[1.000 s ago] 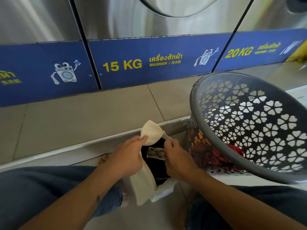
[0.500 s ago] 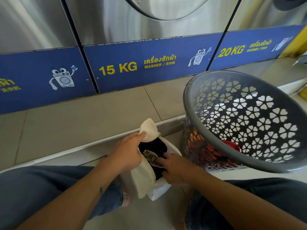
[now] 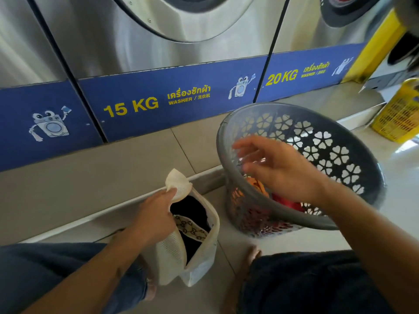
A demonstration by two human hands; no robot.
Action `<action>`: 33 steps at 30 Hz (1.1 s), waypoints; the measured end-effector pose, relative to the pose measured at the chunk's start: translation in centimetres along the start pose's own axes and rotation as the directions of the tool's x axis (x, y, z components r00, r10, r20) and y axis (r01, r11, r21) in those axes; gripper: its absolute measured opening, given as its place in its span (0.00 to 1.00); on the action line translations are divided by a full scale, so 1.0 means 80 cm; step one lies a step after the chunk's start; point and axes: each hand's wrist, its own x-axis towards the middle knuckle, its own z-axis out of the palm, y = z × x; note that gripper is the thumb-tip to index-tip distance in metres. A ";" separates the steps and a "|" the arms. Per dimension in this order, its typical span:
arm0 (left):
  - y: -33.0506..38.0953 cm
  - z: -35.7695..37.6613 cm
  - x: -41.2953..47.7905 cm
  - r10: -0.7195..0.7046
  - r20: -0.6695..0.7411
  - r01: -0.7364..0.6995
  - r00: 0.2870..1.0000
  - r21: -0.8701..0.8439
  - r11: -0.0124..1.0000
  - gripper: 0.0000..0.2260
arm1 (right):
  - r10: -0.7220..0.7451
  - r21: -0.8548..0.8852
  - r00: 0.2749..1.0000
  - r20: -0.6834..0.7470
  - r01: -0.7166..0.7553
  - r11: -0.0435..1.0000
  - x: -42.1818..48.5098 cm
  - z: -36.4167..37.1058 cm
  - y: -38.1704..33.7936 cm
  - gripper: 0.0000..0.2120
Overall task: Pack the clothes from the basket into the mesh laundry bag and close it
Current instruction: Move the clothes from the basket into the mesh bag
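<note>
Already packed: a dark garment (image 3: 192, 210) with a beige patterned band (image 3: 190, 227) lies inside the mesh laundry bag (image 3: 171, 257) and shows through its gaping mouth
Bag: white mesh, standing on the floor (image 3: 229, 239) between the person's knees (image 3: 45, 268), just left of the basket (image 3: 328, 146), its mouth wide and unfastened
Left hand (image 3: 154, 219): grasps the bag's upper edge, thumb and fingers pinching the flap so the mouth is held apart
Right hand (image 3: 280, 169): released and empty, fingers spread, hovering over the basket's mouth; slightly blurred
Basket: grey plastic with flower-shaped cut-outs, tilted toward the person, near the bag but apart from it
Clothes in the basket: a red piece (image 3: 288, 203) and an orange piece (image 3: 256, 185) at the bottom; whether more lie under them cannot be told
Done: at least 1 garment is in the bag
Left to do: at least 2 pieces to carry across, then the bag to close; its fastener is not visible
Step in hand: most likely a reach for the next garment
Around: steel washers (image 3: 181, 55) marked 15 KG and 20 KG behind a tiled step (image 3: 90, 177); a yellow crate (image 3: 401, 114) at far right
</note>
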 end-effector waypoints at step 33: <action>0.032 0.030 0.061 -0.060 0.075 0.058 0.995 0.031 0.998 0.29 | 0.549 -0.797 0.643 0.534 0.167 0.580 0.161 0.161 0.368 0.29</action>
